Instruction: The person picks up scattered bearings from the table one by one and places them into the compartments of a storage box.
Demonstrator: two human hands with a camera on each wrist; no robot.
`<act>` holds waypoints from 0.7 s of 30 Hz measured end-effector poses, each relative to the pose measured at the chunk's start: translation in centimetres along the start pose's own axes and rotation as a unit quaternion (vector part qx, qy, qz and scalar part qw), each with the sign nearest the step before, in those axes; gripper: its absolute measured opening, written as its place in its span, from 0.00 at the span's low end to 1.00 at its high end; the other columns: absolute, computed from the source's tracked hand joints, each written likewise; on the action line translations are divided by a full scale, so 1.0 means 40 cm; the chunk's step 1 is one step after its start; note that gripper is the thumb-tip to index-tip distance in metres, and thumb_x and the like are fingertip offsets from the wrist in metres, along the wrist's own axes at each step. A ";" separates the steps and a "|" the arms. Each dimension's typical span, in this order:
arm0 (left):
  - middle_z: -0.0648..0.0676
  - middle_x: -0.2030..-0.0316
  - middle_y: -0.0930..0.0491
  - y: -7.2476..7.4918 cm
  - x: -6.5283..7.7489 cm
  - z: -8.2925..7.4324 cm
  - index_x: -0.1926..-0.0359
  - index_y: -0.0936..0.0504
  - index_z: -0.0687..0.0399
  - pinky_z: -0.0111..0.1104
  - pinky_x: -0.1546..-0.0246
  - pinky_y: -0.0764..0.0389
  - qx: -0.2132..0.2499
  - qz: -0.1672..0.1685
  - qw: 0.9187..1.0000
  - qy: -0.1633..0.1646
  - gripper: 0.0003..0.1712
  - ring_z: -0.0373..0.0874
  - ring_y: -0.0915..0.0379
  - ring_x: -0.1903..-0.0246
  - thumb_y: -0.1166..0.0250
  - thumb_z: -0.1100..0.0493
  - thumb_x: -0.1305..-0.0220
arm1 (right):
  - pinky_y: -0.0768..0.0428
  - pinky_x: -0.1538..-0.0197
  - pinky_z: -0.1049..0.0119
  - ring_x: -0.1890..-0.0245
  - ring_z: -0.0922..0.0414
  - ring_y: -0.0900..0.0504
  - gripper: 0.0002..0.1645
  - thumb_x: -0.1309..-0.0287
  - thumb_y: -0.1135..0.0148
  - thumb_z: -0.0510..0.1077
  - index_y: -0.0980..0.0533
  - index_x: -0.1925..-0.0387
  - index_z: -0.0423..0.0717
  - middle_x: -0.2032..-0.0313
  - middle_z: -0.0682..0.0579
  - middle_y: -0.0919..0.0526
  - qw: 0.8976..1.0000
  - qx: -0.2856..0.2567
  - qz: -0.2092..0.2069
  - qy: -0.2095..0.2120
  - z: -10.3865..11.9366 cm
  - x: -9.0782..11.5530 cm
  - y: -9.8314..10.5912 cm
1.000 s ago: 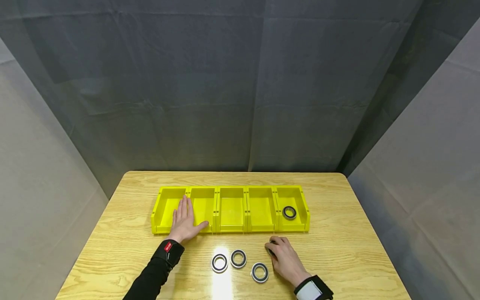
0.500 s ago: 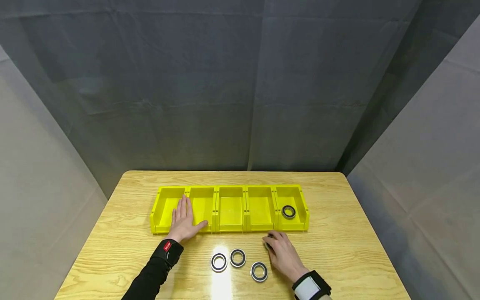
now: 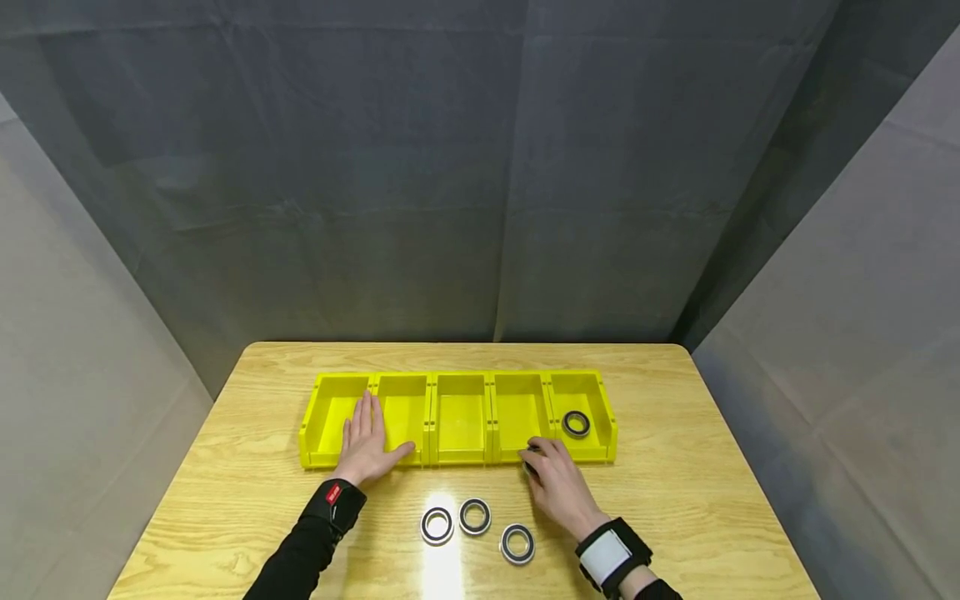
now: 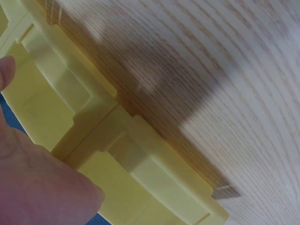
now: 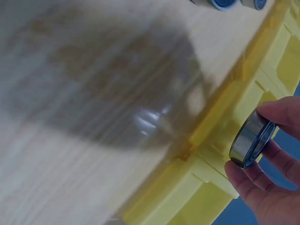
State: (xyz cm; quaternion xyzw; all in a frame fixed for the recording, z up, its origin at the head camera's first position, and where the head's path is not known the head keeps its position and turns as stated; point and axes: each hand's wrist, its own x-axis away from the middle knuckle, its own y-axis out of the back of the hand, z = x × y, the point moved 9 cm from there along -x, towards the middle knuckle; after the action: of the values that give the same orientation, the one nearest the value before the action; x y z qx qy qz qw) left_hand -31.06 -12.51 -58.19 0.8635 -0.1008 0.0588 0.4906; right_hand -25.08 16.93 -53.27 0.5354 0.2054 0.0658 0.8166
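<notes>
Moved forward since a second ago, the right hand (image 3: 561,492) has its fingers (image 5: 281,161) pinching a steel, dark-faced ring bearing (image 5: 244,137), tilted, at the front lip of the second-from-right compartment in a yellow plastic bin row (image 3: 461,458). Loosened fingers could drop it; too low a pass could knock it on the lip. The left hand (image 3: 366,454), fingers straight over the row's left end, might nudge the row along the wooden bench (image 3: 705,500).

Cloth walls around my surface (image 3: 675,467)
I face a creased dark-grey cloth (image 3: 375,183), paler sheets (image 3: 847,333) either side; white glare (image 3: 441,571) streaks the wood near me.
</notes>
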 end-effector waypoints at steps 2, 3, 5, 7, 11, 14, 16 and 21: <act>0.68 0.21 0.78 0.004 0.000 -0.002 0.23 0.71 0.71 0.61 0.23 0.71 0.002 -0.005 1.000 -0.001 0.64 0.66 0.79 0.21 0.38 0.40 0.34 | 0.17 0.45 0.49 0.48 0.41 0.20 0.15 0.47 0.28 0.32 0.15 0.55 0.41 0.49 0.40 0.16 1.000 0.001 -0.007 0.004 0.004 -0.015 0.006; 0.69 0.21 0.78 0.007 0.001 -0.005 0.23 0.70 0.71 0.62 0.24 0.71 0.006 -0.008 1.000 -0.003 0.64 0.66 0.79 0.21 0.37 0.40 0.35 | 0.17 0.45 0.49 0.48 0.41 0.20 0.16 0.47 0.28 0.32 0.15 0.55 0.41 0.49 0.40 0.16 1.000 0.001 -0.007 0.004 0.005 -0.022 0.007; 0.70 0.22 0.77 0.009 0.003 -0.009 0.23 0.69 0.72 0.62 0.24 0.71 0.015 -0.010 1.000 -0.005 0.64 0.67 0.79 0.21 0.37 0.42 0.35 | 0.18 0.44 0.49 0.48 0.41 0.20 0.16 0.47 0.28 0.32 0.15 0.54 0.41 0.49 0.40 0.16 1.000 0.002 -0.005 0.003 0.005 -0.034 0.005; 0.70 0.22 0.77 0.009 0.003 -0.009 0.23 0.69 0.72 0.62 0.24 0.70 0.015 -0.009 1.000 -0.005 0.64 0.67 0.79 0.21 0.37 0.42 0.35 | 0.18 0.44 0.49 0.47 0.41 0.20 0.16 0.47 0.28 0.33 0.15 0.54 0.42 0.49 0.40 0.16 1.000 0.007 -0.002 0.002 0.005 -0.045 0.000; 0.69 0.22 0.78 0.007 0.002 -0.006 0.23 0.70 0.72 0.62 0.24 0.71 0.008 -0.006 1.000 -0.004 0.64 0.67 0.79 0.21 0.37 0.40 0.34 | 0.18 0.44 0.49 0.47 0.40 0.20 0.15 0.44 0.29 0.34 0.15 0.53 0.43 0.48 0.41 0.17 1.000 0.013 -0.001 -0.004 0.001 -0.072 -0.009; 0.69 0.22 0.79 0.005 -0.001 -0.002 0.23 0.71 0.71 0.62 0.24 0.71 0.001 -0.004 1.000 -0.004 0.65 0.66 0.79 0.21 0.38 0.38 0.34 | 0.18 0.43 0.48 0.46 0.40 0.20 0.15 0.43 0.30 0.34 0.15 0.53 0.43 0.48 0.41 0.17 1.000 0.012 -0.002 -0.011 -0.003 -0.093 -0.014; 0.69 0.22 0.79 0.003 -0.002 0.000 0.23 0.71 0.72 0.63 0.24 0.71 0.001 -0.004 1.000 -0.005 0.65 0.67 0.79 0.21 0.38 0.39 0.34 | 0.18 0.43 0.48 0.46 0.40 0.20 0.15 0.44 0.30 0.33 0.15 0.53 0.43 0.48 0.41 0.17 1.000 0.010 -0.002 -0.015 -0.005 -0.104 -0.018; 0.69 0.22 0.78 -0.001 -0.004 0.003 0.23 0.71 0.72 0.63 0.24 0.71 0.004 -0.003 1.000 -0.006 0.66 0.67 0.79 0.21 0.37 0.39 0.35 | 0.17 0.46 0.46 0.48 0.39 0.20 0.17 0.45 0.31 0.31 0.15 0.53 0.43 0.48 0.40 0.17 1.000 -0.001 -0.001 -0.022 -0.003 -0.129 -0.026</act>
State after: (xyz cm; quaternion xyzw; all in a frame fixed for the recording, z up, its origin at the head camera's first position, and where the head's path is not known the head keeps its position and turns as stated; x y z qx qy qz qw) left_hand -31.21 -12.56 -58.30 0.8660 -0.1007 0.0529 0.4869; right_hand -29.94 14.90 -52.89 0.5356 0.1883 0.0535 0.8215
